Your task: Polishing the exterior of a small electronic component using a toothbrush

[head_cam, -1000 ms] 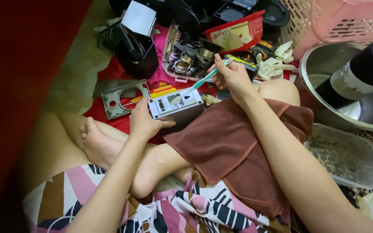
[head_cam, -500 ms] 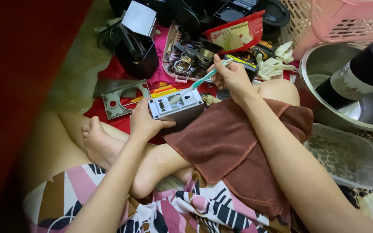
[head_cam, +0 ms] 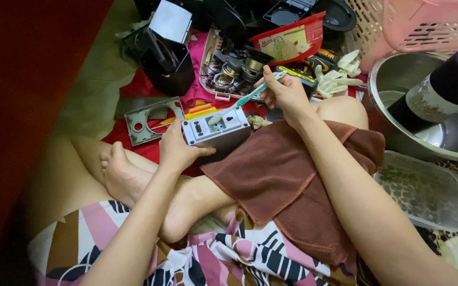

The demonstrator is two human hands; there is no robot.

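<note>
Head view: left hand point(head_cam: 173, 148) clamps grey boxy metal-and-plastic device point(head_cam: 216, 130) from its near side, steadied over crossed legs beside soft brown towel point(head_cam: 287, 180). Right hand point(head_cam: 284, 92), grip closed on green-white toothbrush point(head_cam: 247, 98), angles bristles onto device's top face. Steel bowl point(head_cam: 393, 69) sits far right.

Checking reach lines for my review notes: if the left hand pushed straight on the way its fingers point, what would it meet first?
The left hand grips the small grey-white boxy device and points up-right. Beyond the device, it would likely meet the pink tray of round metal parts first, though depth is unclear.
</note>
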